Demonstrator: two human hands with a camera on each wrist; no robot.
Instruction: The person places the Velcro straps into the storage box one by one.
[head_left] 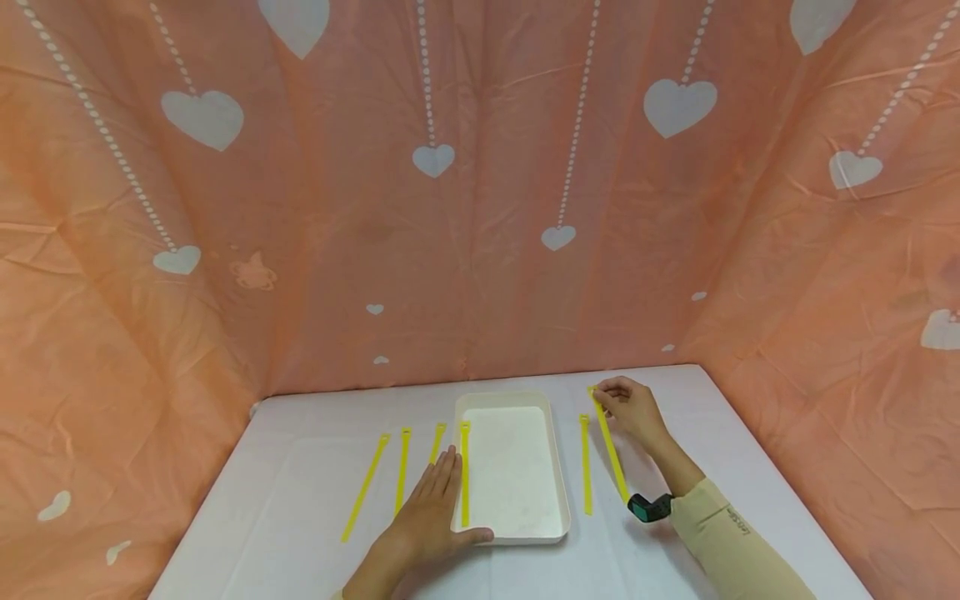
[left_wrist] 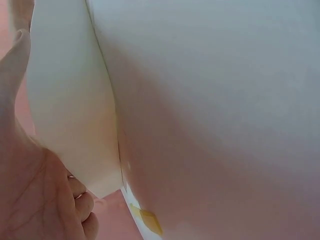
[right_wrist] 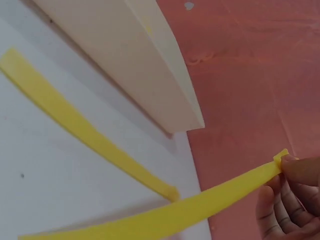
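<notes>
My left hand (head_left: 431, 517) lies flat along the front left corner of a white tray (head_left: 557, 467), fingers straight and thumb spread along the front rim. In the left wrist view its palm faces the tray's outer wall (left_wrist: 70, 100). My right hand (head_left: 630, 408) pinches the head of a yellow cable tie (head_left: 611, 450) between thumb and fingertips, right of the tray. The strap slopes down toward the wrist; the right wrist view shows this held cable tie (right_wrist: 200, 207) too. Another yellow cable tie (head_left: 586, 467) lies between it and the tray.
One cable tie (head_left: 465, 475) lies inside the tray along its left side. Further left on the white table (head_left: 285, 483) are more cable ties (head_left: 366, 487), one partly behind my left hand. A pink curtain with hearts (head_left: 480, 317) closes off the back and sides.
</notes>
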